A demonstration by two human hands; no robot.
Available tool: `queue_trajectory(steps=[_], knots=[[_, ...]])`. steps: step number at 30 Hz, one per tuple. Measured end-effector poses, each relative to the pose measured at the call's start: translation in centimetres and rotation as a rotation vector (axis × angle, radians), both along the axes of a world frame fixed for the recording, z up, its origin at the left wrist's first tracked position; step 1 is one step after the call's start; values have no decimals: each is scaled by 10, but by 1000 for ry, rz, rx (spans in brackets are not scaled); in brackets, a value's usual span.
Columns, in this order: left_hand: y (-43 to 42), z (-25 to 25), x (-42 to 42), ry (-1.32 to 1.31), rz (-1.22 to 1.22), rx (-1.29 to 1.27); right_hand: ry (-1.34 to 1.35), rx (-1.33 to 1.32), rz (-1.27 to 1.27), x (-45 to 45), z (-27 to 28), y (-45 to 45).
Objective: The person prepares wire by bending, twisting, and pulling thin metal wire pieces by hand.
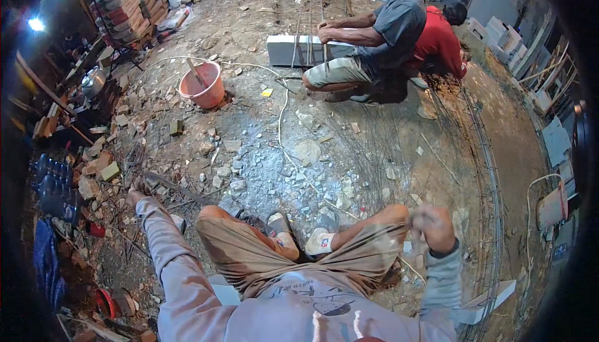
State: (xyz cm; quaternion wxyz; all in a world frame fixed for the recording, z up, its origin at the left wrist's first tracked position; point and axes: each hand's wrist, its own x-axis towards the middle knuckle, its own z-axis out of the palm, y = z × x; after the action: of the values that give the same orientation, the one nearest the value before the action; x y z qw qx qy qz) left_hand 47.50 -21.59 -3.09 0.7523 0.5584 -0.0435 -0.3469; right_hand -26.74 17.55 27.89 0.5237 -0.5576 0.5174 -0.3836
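seated worker, seen from the head. the left hand [136,193], at half past eight, is stretched low to the ground beside a dark strip [171,186] that runs from it toward four o'clock; whether its grip is wide, narrow or on the strip cannot be told. the right hand [435,226], at four o'clock, is held above the right knee with fingers seemingly curled; blur hides whether its grip contains anything. the knees are splayed and the feet drawn together, presumably for a stable low seat; a pale block [224,290] at seven o'clock may be part of that seat. at twelve o'clock, thin bars [310,14] lie across a white block [282,51], probably to keep them off the ground; a co-worker in a grey shirt [399,27], at one o'clock, kneels with both hands at them. a second person in red [430,39] bends low just beyond. a tool handle leans inside the pink bucket [211,92] at ten o'clock, likely left within reach.

surface and room: bare, uneven earth [399,133] strewn with rubble, with a powdery grey patch [262,158] near the centre and a pale cable [282,124] crossing it. long bars [488,155] line three o'clock; stacked sacks [118,11] stand between ten and eleven, a kettle [93,83] at half past nine, and a bright lamp [36,24] at ten.
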Motion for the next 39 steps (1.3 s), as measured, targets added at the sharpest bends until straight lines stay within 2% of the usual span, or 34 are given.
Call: queue_trajectory(steps=[2, 3, 5, 7, 9, 10, 11, 12, 14, 15, 16, 17, 19, 20, 22, 23, 24, 25, 26, 27, 29, 30, 31, 32, 34, 35, 37, 39], knots=[[3, 14, -12, -2, 39, 57, 608, 18, -446, 1, -33, -24], [7, 17, -13, -15, 63, 81, 607, 19, -445, -7, -65, -28], [11, 29, -15, -54, 113, 160, 1009, -244, 31, -21, -132, -16], [16, 43, -16, -126, 188, 315, 1077, 394, 389, 8, -135, 5], [20, 55, -12, -186, 257, 454, 834, 358, 659, 15, -144, 27], [20, 54, -5, -186, 275, 467, 679, 409, 757, 20, -129, 25], [19, 51, -1, -161, 267, 398, 517, 460, 849, 26, -109, 25], [16, 44, 8, -134, 259, 330, 514, 458, 849, 31, -91, 22], [7, 28, 24, -25, 211, 62, 181, 453, 987, 34, -52, 14], [5, 27, 24, -66, 256, 166, 179, 455, 982, 32, -34, 11], [2, 23, 22, -63, 253, 167, 136, 383, 928, 27, -15, 7], [-1, 19, 20, -138, 403, 316, 97, 310, 875, 22, 2, 2], [4, 11, 15, -214, 556, 469, 40, -228, 624, 4, 29, -4], [12, 6, 12, -364, 398, 495, -10, -271, 332, -8, 18, 3], [25, 16, -14, -522, 234, 513, 131, -171, -202, -11, 8, 0], [40, 47, -51, -327, 191, 449, 322, -25, -438, -6, 9, -10], [48, 68, -72, -132, 147, 385, 315, -25, -442, -15, -20, -12], [48, 66, -66, -140, 146, 384, 360, -3, -527, -32, -73, -14], [51, 59, -58, -10, 29, 271, 406, 22, -610, -40, -109, -12], [56, 62, -59, 121, -86, 161, 401, 29, -610, -38, -119, -6], [61, 69, -64, 110, -69, 145, 619, 370, -166, -34, -136, 8], [67, 81, -69, 104, -54, 125, 601, 393, -170, -35, -147, 17], [82, 97, -68, 212, -260, 68, 638, 437, 42, -39, -159, 28], [91, 93, -60, 193, -277, 103, 660, 480, 255, -41, -168, 43], [101, 93, -45, 355, -330, 45, 544, 579, 306, -41, -165, 69], [106, 94, -46, 339, -355, 67, 483, 666, 375, -42, -156, 78], [122, 111, -71, 193, -123, 200, 367, 726, 467, -46, -132, 89], [133, 120, -104, -66, 55, 306, 219, 669, 396, -52, -107, 96]])
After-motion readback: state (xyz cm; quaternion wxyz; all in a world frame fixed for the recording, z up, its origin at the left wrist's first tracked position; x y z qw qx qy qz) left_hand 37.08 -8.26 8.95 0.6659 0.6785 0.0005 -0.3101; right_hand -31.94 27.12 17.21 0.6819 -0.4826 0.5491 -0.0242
